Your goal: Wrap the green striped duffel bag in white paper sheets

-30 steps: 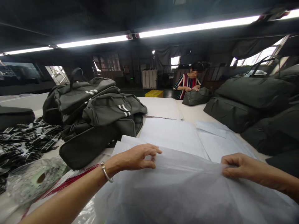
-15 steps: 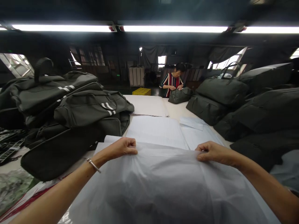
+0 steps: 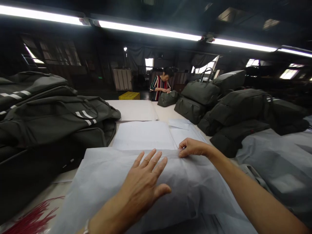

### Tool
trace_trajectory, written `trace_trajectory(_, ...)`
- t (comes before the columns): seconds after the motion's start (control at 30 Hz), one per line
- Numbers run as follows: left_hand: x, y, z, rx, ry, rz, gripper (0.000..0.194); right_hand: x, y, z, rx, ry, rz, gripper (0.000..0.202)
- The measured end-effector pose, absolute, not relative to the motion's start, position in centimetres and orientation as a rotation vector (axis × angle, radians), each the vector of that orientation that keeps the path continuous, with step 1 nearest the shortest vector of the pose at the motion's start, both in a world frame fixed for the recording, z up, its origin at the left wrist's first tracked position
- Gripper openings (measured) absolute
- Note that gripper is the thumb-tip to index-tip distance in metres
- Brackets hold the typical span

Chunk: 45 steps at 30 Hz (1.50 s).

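Observation:
A translucent whitish plastic bag (image 3: 102, 172) lies in front of me, with something dark showing through its lower part. Pinched on the upper edge of this bag is my right hand (image 3: 192, 148), its thumb and forefinger closed on the plastic. My left hand (image 3: 146, 182) is flat over the middle of the bag, fingers spread and palm down. Beyond the bag's top edge lies a stack of white sheets (image 3: 143, 133). I cannot make out exactly what the dark thing inside the bag is.
Dark green duffel bags (image 3: 58, 120) are piled at the left, and more dark bags (image 3: 239, 107) at the right. Plastic-wrapped goods (image 3: 275, 162) lie near right. Red cords (image 3: 36, 214) lie near left. Across the table stands a co-worker (image 3: 159, 86) by a bag; a yellow crate (image 3: 129, 95) is behind.
My left hand has let go of the bag's edge and opened flat over the plastic. My right hand keeps its pinch. The view has turned to the right.

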<state>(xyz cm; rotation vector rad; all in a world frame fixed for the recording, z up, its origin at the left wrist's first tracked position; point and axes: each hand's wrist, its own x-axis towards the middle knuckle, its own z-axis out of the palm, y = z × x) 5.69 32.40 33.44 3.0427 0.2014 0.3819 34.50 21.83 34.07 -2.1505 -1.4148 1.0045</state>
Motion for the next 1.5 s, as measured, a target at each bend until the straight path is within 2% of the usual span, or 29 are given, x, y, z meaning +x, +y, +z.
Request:
trace_trajectory(0.1, 8.8, 30.5, 31.6, 3.01, 0.273, 0.148, 0.077, 34.7, 22.0, 34.0, -2.142, -1.44, 1.005, 0.023)
trace_trajectory(0.23, 9.9, 31.4, 30.2, 2.945, 0.364, -0.021, 0.078, 35.3, 22.6, 33.8, -2.103, -1.462, 1.015, 0.028)
trace_trajectory(0.43, 9.6, 31.7, 30.5, 2.943, 0.4, -0.062, 0.077, 37.9, 20.3, 34.4, -2.072, -1.419, 0.961, 0.051)
trace_trajectory(0.67, 9.5, 31.5, 29.9, 2.968, 0.416, -0.054, 0.075, 39.6, 18.5, 33.7, -2.129, -1.297, 0.893, 0.044)
trace_trajectory(0.77, 9.4, 31.5, 30.0, 2.966, 0.422, -0.05, 0.074, 39.8, 19.1, 34.2, -2.19, -1.238, 0.68, 0.045)
trace_trajectory(0.87, 9.3, 31.4, 30.3, 2.947, 0.447, -0.055, 0.073, 38.8, 17.5, 35.2, -2.199, -1.134, 0.297, 0.053)
trace_trajectory(0.93, 9.3, 31.2, 30.5, 2.923, 0.467, -0.057, 0.072, 36.7, 15.1, 35.3, -2.152, -1.076, 0.062, 0.046)
trace_trajectory(1.03, 9.4, 31.1, 30.9, 2.886, 0.465, -0.037, 0.073, 31.9, 11.1, 33.4, -1.974, -1.101, -0.253, 0.041)
trace_trajectory(1.1, 9.4, 31.1, 30.8, 2.878, 0.449, -0.005, 0.071, 28.0, 9.6, 30.6, -1.915, -1.214, -0.398, 0.05)
trace_trajectory(1.2, 9.5, 31.5, 29.9, 2.898, 0.478, 0.034, 0.067, 23.1, 10.8, 25.8, -1.938, -1.411, -0.337, 0.075)
trace_trajectory(1.3, 10.2, 32.8, 28.3, 2.958, 0.492, 0.046, 0.059, 22.0, 14.3, 23.2, -1.942, -1.427, -0.247, 0.08)
trace_trajectory(1.4, 10.8, 34.1, 27.0, 2.999, 0.396, 0.04, 0.054, 22.5, 15.3, 24.5, -1.95, -1.377, -0.198, 0.077)
trace_trajectory(1.5, 10.7, 34.6, 26.5, 2.984, 0.34, 0.135, 0.053, 22.3, 12.5, 26.8, -1.939, -1.27, -0.255, 0.074)
